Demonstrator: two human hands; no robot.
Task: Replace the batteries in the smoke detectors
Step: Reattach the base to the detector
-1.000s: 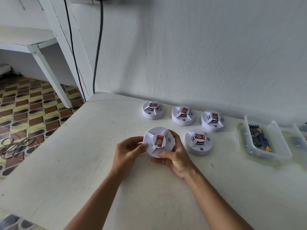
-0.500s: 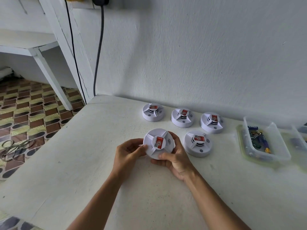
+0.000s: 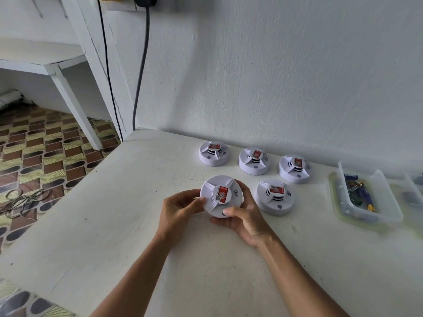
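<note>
I have a white smoke detector [image 3: 220, 196] held in both hands just above the white counter [image 3: 119, 216], toward its middle, face up with a red sticker on its raised centre. My left hand [image 3: 178, 210] curls round its left edge, thumb tip pressed on the rim. My right hand [image 3: 245, 217] cups it from below and from the right, fingers wrapped behind the far side and the thumb lying on the near front edge.

Just beside my right hand, to the right, a second detector [image 3: 274, 196] sits flat on the counter. Behind, near the wall, three more stand in a row: the left detector [image 3: 214, 153], the middle detector [image 3: 254, 161] and the right detector [image 3: 295, 169], all face up and apart from one another.

Farther right a clear plastic tray [image 3: 386, 202] holds loose batteries [image 3: 366, 195], blue and yellow ones among them. Another clear container [image 3: 412, 195] lies at the frame's edge; I cannot tell its contents.

A black cable [image 3: 140, 76] hangs down the wall past the counter's far left corner.
</note>
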